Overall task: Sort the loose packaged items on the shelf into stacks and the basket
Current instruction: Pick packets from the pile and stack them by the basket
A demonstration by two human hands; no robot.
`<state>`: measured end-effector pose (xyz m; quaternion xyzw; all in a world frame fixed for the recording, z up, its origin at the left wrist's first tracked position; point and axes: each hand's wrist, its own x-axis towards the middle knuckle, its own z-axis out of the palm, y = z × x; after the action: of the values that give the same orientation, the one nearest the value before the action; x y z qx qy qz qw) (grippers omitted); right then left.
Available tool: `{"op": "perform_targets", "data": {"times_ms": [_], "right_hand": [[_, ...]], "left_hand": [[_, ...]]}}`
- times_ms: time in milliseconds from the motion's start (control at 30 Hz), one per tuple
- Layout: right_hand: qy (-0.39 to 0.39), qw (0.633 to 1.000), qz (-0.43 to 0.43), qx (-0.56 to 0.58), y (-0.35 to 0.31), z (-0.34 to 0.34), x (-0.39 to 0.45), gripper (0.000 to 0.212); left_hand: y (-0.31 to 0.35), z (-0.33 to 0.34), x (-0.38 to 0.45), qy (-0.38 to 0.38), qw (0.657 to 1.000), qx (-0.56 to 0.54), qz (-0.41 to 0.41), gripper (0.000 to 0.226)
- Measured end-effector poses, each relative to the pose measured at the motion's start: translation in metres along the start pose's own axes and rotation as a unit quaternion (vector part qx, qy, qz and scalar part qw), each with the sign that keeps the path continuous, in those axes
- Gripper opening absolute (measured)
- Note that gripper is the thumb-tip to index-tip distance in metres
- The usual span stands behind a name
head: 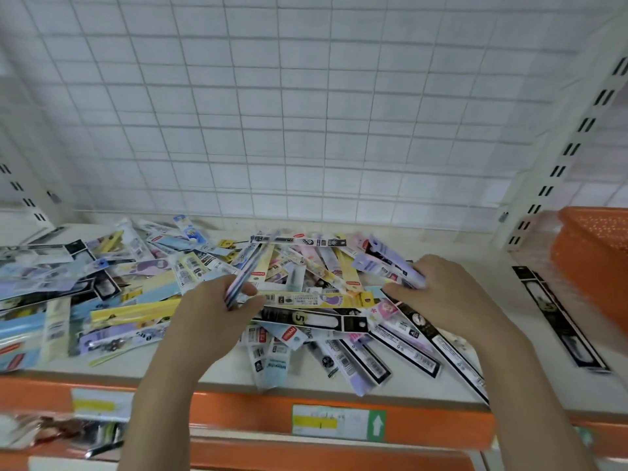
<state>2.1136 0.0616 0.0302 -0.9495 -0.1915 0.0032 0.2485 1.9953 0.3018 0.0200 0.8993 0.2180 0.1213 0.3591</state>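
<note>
A loose heap of long flat packaged items (pixel 306 300) in many colours covers the middle and left of the white shelf (pixel 458 385). My left hand (pixel 217 307) grips a thin stack of packets (pixel 248 266) that stands on edge and points away from me. My right hand (pixel 438 294) holds a pale purple packet (pixel 390 263) above the right side of the heap. An orange basket (pixel 594 266) stands at the right end of the shelf. One black packet (pixel 560 317) lies alone between the heap and the basket.
A white wire grid (pixel 306 113) backs the shelf, with slotted uprights (pixel 560 158) at both sides. The shelf's front edge is an orange strip (pixel 238 413) with price labels (pixel 336 421). More packets show on a lower shelf (pixel 68 433) at bottom left.
</note>
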Motion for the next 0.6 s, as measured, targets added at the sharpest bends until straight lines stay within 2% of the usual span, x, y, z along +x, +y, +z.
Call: {"op": "perform_targets", "data": {"times_ms": [100, 200, 267, 333, 467, 600], "right_hand": [[0.043, 0.999, 0.020, -0.006, 0.005, -0.001, -0.002, 0.044], [0.069, 0.997, 0.013, -0.027, 0.011, 0.000, -0.002, 0.040], [0.072, 0.997, 0.006, -0.030, 0.014, 0.001, -0.003, 0.036], [0.067, 0.998, 0.010, -0.004, 0.017, 0.002, -0.004, 0.032], [0.079, 0.997, 0.017, -0.004, 0.017, 0.003, -0.010, 0.026], [0.106, 0.994, 0.024, -0.005, 0.016, -0.001, -0.013, 0.032]], "left_hand": [[0.006, 0.011, 0.001, -0.059, 0.998, 0.019, 0.014, 0.012], [0.007, 0.024, 0.005, -0.093, 0.987, 0.120, 0.052, 0.026], [0.007, 0.028, 0.008, -0.100, 0.981, 0.152, 0.071, 0.025], [0.010, 0.028, 0.009, -0.089, 0.982, 0.149, 0.080, 0.020], [0.013, 0.018, 0.011, -0.012, 0.987, 0.135, 0.091, 0.027], [0.011, 0.006, 0.016, 0.030, 0.975, 0.165, 0.144, 0.025]]}}
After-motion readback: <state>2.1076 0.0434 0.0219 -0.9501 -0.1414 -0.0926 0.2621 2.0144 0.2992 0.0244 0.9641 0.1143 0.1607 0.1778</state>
